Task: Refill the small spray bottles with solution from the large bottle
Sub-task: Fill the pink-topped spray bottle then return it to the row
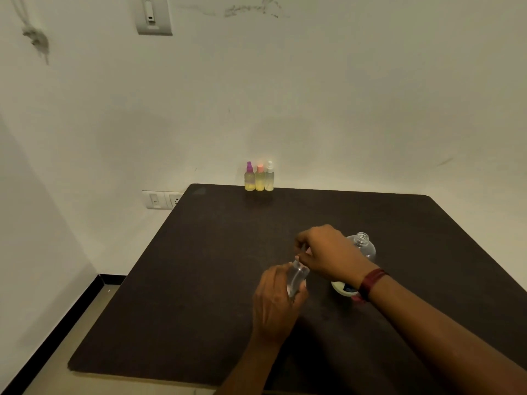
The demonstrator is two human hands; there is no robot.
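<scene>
My left hand point(275, 303) grips a small clear spray bottle point(297, 277) above the dark table point(199, 280), tilted with its neck pointing up and away. My right hand point(328, 252) hovers just over that neck, fingers pinched on something small that I cannot make out. Behind my right hand stands the large clear bottle point(363, 245), uncapped, its threaded mouth open. Three small spray bottles stand in a row at the table's far edge: one with a purple top point(249, 178), one with a pink top point(259, 178) and one with a white top point(269, 178), each holding yellowish liquid.
A round pale lid or cap point(343, 289) lies under my right wrist, beside a small pink object. The table stands against a white wall with a socket plate point(162, 199) at its far left corner. Floor shows along the left and near edges.
</scene>
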